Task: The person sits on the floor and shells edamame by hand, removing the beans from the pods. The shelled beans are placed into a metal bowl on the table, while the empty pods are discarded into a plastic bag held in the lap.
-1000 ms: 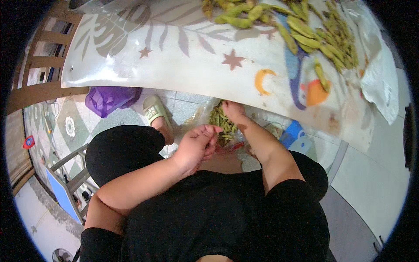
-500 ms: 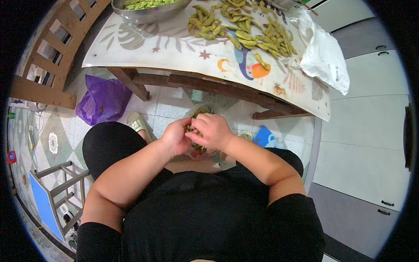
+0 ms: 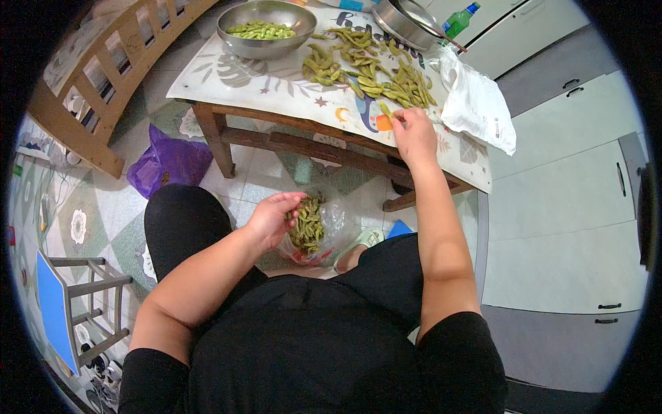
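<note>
Over the table's near edge, my right hand pinches a green soybean pod between thumb and fingers, just in front of a spread of soybean pods. My left hand is closed, fingers curled against the thumb, above my lap; whatever it holds is hidden. Beside and below it, a clear plastic bag on the floor holds many pods or husks. A steel bowl with shelled green beans stands at the table's far left.
The low table has a printed white cover. On it are a white plastic bag and a steel pot; a green bottle stands behind. A purple bag and blue-topped stool are left. Cabinets line the right.
My hands have come apart. The right one has reached forward to the table and taken a pod; the left stays low. The view has shifted, showing more of the bowl and the floor bag.
</note>
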`<state>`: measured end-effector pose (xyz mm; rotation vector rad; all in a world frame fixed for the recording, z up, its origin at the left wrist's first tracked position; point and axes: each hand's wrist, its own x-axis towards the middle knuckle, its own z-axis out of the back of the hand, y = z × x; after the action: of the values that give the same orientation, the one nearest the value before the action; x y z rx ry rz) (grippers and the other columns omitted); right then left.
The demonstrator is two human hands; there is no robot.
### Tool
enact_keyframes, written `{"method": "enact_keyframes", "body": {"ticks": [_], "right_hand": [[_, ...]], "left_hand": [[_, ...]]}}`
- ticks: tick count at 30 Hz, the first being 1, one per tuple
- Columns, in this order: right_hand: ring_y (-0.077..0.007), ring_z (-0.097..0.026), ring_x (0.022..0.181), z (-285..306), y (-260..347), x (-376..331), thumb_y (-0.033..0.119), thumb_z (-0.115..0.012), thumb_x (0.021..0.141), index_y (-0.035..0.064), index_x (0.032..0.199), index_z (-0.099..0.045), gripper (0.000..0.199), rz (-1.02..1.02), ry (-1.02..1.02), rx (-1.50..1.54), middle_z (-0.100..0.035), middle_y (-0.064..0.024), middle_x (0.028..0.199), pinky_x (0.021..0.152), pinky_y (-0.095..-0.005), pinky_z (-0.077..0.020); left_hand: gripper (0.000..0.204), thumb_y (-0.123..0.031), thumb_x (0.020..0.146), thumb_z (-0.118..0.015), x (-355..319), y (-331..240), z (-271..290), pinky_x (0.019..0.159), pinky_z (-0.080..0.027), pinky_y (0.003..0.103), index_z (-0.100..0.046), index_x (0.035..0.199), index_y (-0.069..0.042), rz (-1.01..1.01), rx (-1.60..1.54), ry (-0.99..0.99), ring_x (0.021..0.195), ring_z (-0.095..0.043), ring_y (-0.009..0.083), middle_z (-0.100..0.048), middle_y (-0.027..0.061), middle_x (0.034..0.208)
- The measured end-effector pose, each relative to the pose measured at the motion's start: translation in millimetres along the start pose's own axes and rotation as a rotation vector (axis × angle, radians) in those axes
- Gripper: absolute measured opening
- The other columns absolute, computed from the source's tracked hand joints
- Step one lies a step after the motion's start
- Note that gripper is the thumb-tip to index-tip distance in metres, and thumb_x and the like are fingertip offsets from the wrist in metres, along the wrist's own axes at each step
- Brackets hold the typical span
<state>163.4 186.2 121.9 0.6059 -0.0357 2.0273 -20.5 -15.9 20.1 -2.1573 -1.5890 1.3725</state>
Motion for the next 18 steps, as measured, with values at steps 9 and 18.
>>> {"method": "enact_keyframes", "body": {"ticks": [9, 18], "right_hand": [[-0.0056, -0.05, 0.066, 9, 65, -95, 0.008, -0.054, 0.079, 0.0013, 0.095, -0.054, 0.017, -0.251, 0.373, 1.175, -0.057, -0.0017, 0.082, 0.057, -0.0173, -0.0394], [-0.0066, -0.051, 0.066, -16, 77, -146, 0.012, -0.053, 0.081, 0.0017, 0.089, -0.054, 0.014, -0.365, 0.906, 1.434, -0.059, -0.0034, 0.079, 0.057, -0.0184, -0.0409]], "left_hand": [[0.022, -0.021, 0.084, -0.049, -33, -1, -5, 0.04, -0.022, 0.017, -0.052, 0.1, -0.006, -0.172, 0.023, 0.168, 0.044, -0.026, 0.0034, -0.032, -0.0073, 0.054], [0.017, -0.015, 0.08, -0.055, -30, 9, -20, 0.041, -0.027, 0.016, -0.055, 0.095, -0.006, -0.226, 0.049, 0.197, 0.049, -0.038, 0.0033, -0.052, -0.0019, 0.067]]}}
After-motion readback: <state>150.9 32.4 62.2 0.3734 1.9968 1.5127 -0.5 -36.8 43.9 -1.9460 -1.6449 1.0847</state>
